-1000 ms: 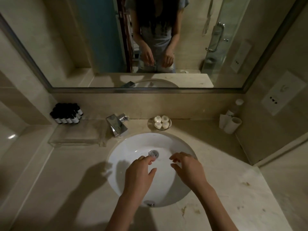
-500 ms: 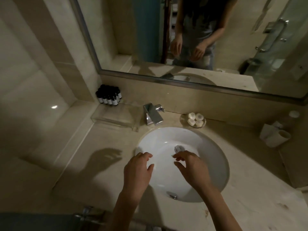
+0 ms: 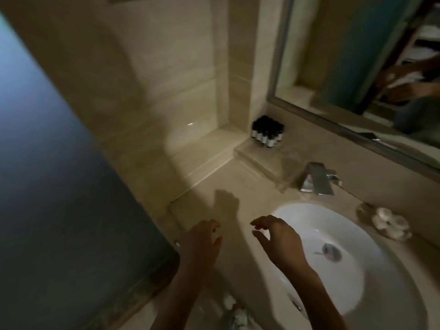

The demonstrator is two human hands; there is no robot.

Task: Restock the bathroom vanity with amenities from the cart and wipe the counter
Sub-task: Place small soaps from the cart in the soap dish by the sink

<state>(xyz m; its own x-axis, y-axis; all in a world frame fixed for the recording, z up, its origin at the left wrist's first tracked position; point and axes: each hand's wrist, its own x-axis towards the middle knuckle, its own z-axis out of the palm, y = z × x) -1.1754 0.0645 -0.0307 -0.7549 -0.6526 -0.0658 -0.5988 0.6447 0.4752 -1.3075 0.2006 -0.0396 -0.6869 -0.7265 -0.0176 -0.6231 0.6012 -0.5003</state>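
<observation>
Head view, tilted, of a bathroom vanity in dim light. The left hand [image 3: 202, 244] hovers over the front of the beige stone desk [image 3: 238, 182], just left of the white basin [image 3: 309, 222]. Its fingers [image 3: 214, 226] are loosely curled and hold nothing. The right hand [image 3: 279, 242] hangs above the basin's left rim, palm down, with its fingers likewise relaxed, slightly bent and empty. The hands are near each other but apart, and one casts a shadow [image 3: 226, 202] on the desk ahead of them. The amenities in view are a tight cluster of small dark bottles [image 3: 267, 134] with pale labels. They stand upright at the back left corner of the desk, against the wall below the mirror [image 3: 345, 67]. A clear tray [image 3: 259, 160] lies in front of the bottles. Right of it a square chrome tap [image 3: 316, 178] stands behind the basin, whose drain [image 3: 331, 251] is visible. A small dish [image 3: 362, 210] of round white items sits on the desk to the right of the tap. The mirror reflects the person's forearms, blurred. A dark bluish panel [image 3: 47, 186] fills the left of the view.
</observation>
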